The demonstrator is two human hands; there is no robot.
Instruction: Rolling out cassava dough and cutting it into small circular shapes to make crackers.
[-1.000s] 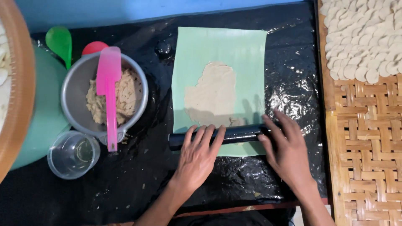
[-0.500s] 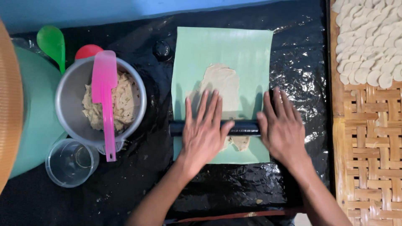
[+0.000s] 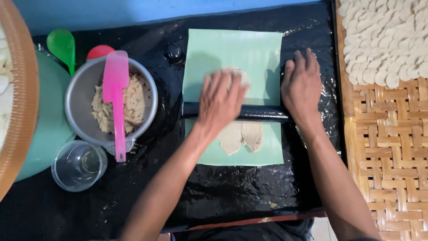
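Note:
A black rolling pin (image 3: 261, 114) lies across a pale green sheet (image 3: 232, 49) on the black plastic-covered surface. Flattened beige dough (image 3: 240, 136) shows on the sheet, mostly on the near side of the pin. My left hand (image 3: 220, 100) rests palm down on the pin's left half, fingers spread and slightly blurred. Over the pin's right end, my right hand (image 3: 302, 87) presses flat with fingers pointing away from me.
A metal bowl (image 3: 80, 96) of dough with a pink spatula (image 3: 115, 96) stands at the left, a clear glass (image 3: 79, 165) in front of it. Green and red spoons (image 3: 62, 44) lie behind. A woven bamboo tray (image 3: 388, 143) with several pale dough discs (image 3: 385, 40) is on the right.
Both hands have rolled the pin away from me over the dough, from the sheet's near edge to its middle. More flattened dough now shows on the near side.

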